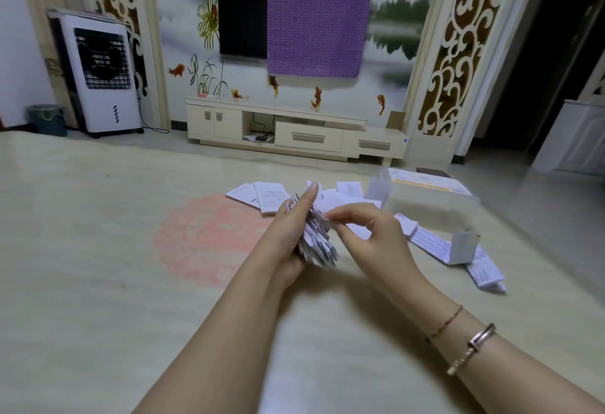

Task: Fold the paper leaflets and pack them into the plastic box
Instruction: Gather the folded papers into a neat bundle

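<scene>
your left hand (288, 233) gripped a stack of folded leaflets (316, 236) above the mat (98, 249); your right hand (370, 233) pinched its top edge. loose leaflets (262, 197) lay beyond and to the right. the clear plastic box (429, 200) stood just past them, near the tv cabinet (294, 132).

A pale mat (98, 249) with a pink round patch (209, 236) carries loose leaflets (262, 199) at twelve o'clock, a clear plastic box (429, 204) at one — and more folded leaflets (458, 249) at three.
</scene>
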The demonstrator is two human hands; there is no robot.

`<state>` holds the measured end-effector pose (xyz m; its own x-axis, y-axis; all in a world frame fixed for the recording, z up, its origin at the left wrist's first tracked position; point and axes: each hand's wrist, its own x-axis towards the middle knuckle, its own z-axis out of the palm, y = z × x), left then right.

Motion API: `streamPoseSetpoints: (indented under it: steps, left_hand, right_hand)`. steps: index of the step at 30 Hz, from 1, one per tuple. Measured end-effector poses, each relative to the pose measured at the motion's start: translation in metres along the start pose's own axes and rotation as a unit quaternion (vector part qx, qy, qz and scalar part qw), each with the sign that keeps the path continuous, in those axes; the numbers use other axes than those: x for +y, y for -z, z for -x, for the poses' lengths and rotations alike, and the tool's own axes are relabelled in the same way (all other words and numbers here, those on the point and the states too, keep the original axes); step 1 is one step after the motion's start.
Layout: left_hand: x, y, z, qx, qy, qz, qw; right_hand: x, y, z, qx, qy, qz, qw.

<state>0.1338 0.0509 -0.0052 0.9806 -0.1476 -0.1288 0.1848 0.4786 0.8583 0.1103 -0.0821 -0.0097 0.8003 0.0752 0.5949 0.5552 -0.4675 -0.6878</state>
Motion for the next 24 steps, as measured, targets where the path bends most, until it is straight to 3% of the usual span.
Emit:
streamPoseSetpoints:
  steps: [4,7,10,13,18,21,24]
  left_hand:
    - [0.002,0.002,0.003,-0.01,0.04,0.045,0.998]
    - [0.001,0.0,0.005,0.017,0.029,0.063,0.997]
    - [-0.001,-0.004,0.005,0.036,-0.002,0.039,0.999]
    - [-0.001,-0.005,0.005,0.036,-0.008,0.038,0.999]
    - [-0.002,-0.005,0.003,0.051,-0.031,-0.011,0.998]
    - [-0.004,-0.004,0.001,0.047,-0.039,-0.019,0.998]
    - [-0.004,-0.003,0.002,0.033,-0.039,-0.027,0.998]
  right_hand:
    - [0.005,0.007,-0.004,-0.07,-0.053,-0.05,0.995]
    - [0.018,0.021,-0.009,-0.05,-0.057,0.118,0.99]
    - [0.04,0.031,-0.011,-0.096,-0.039,0.314,0.944]
    - [0.055,0.032,-0.01,-0.142,-0.105,0.349,0.92]
    - [0.058,0.03,-0.014,-0.067,-0.005,0.467,0.882]
    - [0.047,0.034,-0.012,-0.032,0.037,0.419,0.906]
    - [0.028,0.041,-0.004,-0.051,0.024,0.232,0.971]
